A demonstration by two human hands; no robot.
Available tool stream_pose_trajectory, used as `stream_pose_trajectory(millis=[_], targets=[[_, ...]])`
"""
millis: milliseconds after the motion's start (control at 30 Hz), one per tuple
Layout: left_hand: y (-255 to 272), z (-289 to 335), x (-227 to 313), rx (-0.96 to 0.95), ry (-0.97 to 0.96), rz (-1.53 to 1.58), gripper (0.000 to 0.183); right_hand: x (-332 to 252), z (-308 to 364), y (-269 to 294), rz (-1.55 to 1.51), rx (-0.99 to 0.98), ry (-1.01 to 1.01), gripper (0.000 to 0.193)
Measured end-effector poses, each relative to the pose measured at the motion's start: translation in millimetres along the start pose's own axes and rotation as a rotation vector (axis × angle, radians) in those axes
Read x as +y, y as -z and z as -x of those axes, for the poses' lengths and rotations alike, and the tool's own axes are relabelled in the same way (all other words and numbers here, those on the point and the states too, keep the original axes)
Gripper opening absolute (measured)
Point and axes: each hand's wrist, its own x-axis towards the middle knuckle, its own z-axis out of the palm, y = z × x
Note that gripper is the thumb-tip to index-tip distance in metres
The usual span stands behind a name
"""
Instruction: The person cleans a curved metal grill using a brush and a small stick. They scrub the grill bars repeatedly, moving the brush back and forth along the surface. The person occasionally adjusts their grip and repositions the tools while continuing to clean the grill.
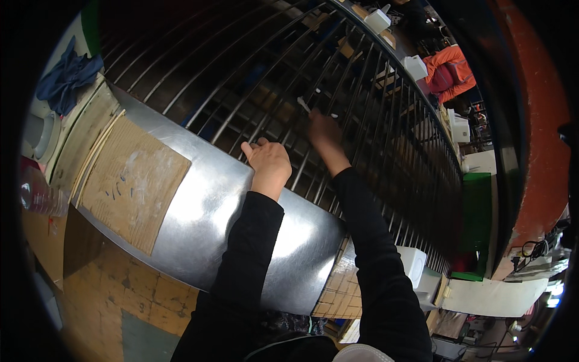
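White piece: seen from the head view, a small white piece [303,104] shows over the bars [208,99], just past the right hand's fingertips, on their far and left side.
Long axis: slants from far left to near right, its near end toward the right fingers; the bars run the other diagonal, so it lies across their line.
Right hand: the nearer one by a good way; the right hand [325,137] reaches far over the bars, arm well extended. Blurred. Can't make out whether the fingers grip the piece, touch it or stop short.
Left hand: the left hand [269,164] is closer to the body, over the border where metal sheet [208,196] meets bars. Fingers partly curled, tips partly hidden; whether they hold anything, I can't say.
White bits: two more, one white speck [318,90] beyond the right hand, another white fleck [334,116] just to its right.
In the way: the bars leave dark gaps beneath the piece; the left hand sits off the right hand's line.
Left side: worn cardboard [136,181] on the sheet, dark blue cloth [69,75] farther off, clear bottle [42,196] at the edge.
Right side: white container [412,265] beside the right sleeve; green panel [476,217] past the bars.
Far side: person in orange [451,69], well apart.
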Motion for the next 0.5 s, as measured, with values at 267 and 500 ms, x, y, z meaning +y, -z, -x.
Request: stream_pose_trajectory(millis=[267, 500], targets=[[-1, 0, 2, 0.060, -0.004, -0.025, 0.011, 13, -61, -5, 0.118, 0.181, 0.100, 0.019], [-4, 5, 2, 0.068, 0.008, -0.073, 0.013, 5, -39, 0, 0.025, 0.079, 0.029, 0.018]])
